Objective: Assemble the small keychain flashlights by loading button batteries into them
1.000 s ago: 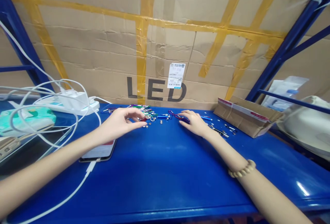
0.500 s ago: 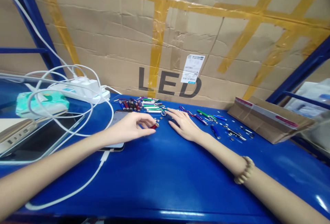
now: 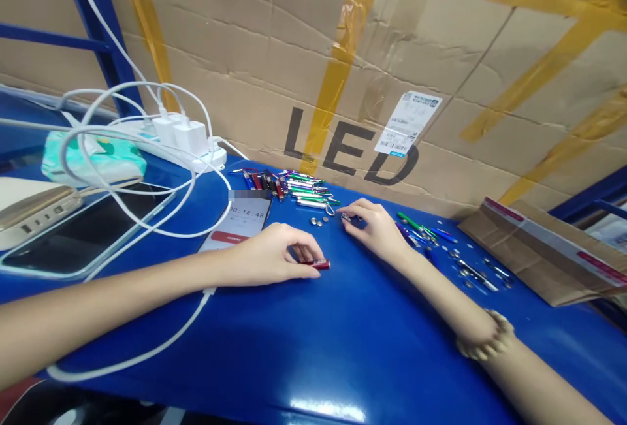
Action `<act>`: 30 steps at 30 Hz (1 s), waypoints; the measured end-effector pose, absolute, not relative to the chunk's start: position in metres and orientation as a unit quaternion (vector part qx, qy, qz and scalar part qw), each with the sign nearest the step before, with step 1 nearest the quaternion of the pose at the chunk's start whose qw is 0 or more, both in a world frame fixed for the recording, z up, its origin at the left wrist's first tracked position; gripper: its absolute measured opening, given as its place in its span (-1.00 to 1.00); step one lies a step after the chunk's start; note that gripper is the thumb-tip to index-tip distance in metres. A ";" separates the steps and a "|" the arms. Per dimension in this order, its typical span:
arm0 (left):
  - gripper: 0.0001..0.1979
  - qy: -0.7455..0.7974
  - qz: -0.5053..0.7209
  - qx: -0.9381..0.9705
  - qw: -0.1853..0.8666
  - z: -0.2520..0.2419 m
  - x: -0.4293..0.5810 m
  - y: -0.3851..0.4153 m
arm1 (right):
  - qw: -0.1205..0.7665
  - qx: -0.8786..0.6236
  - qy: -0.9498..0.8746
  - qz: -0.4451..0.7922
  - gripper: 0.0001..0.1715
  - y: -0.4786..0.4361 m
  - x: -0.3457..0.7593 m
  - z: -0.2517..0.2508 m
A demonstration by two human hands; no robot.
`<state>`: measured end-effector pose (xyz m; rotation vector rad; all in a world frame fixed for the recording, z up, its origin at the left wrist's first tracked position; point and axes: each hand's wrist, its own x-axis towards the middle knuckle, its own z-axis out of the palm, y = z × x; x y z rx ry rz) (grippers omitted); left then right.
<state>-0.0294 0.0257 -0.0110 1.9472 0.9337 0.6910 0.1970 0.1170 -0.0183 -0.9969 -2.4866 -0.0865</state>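
In my left hand, thumb and fingers grip a small red metal tube, its end poking out to the right just above the blue table. My right hand is closed in a pinch near the middle of the table. Between its fingertips shows a small silver piece, which looks like a button cell. A few loose button cells lie to the left of those fingertips. Behind them is a pile of green, silver and purple penlight tubes, with red, blue and black tubes beside it.
A phone showing a timer lies partly under my left forearm. White cables, a power strip, a tissue pack and a tablet fill the left. Loose pen parts and a paper bag are at right.
The view has tilted and shifted. My right hand has gone from flat fingers to a pinch on the small silver piece. The red tube in my left hand shows more of its length.
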 end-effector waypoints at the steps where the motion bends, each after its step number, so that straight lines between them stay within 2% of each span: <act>1: -0.81 0.372 0.283 0.772 0.431 -0.012 -0.029 0.026 | 0.241 -0.365 -0.899 -0.016 -0.76 0.114 0.197 -0.016; 7: -0.90 0.366 0.292 0.757 0.455 -0.007 -0.026 0.018 | 0.300 -0.412 -0.850 0.137 -0.84 0.084 0.197 -0.006; 13: -0.90 0.355 0.288 0.747 0.482 -0.002 -0.020 0.008 | 0.273 -0.473 -0.746 0.382 -0.68 0.054 0.199 -0.008; 16: -0.88 0.369 0.275 0.735 0.498 0.000 -0.017 0.003 | 0.270 -0.471 -0.724 0.425 -0.66 0.049 0.199 -0.007; 19: -0.87 0.385 0.251 0.725 0.513 0.002 -0.015 -0.001 | 0.266 -0.437 -0.777 0.366 -0.67 0.047 0.199 -0.008; 25: -0.83 0.396 0.239 0.702 0.541 0.005 -0.012 -0.006 | 0.236 -0.387 -0.891 0.032 -0.82 0.056 0.210 -0.015; 27: -0.81 0.399 0.235 0.688 0.560 0.003 -0.011 -0.005 | 0.228 -0.383 -0.895 -0.002 -0.82 0.059 0.214 -0.017; 30: -0.79 0.402 0.232 0.670 0.579 0.001 -0.010 -0.003 | 0.253 -0.387 -0.886 0.033 -0.82 0.057 0.215 -0.016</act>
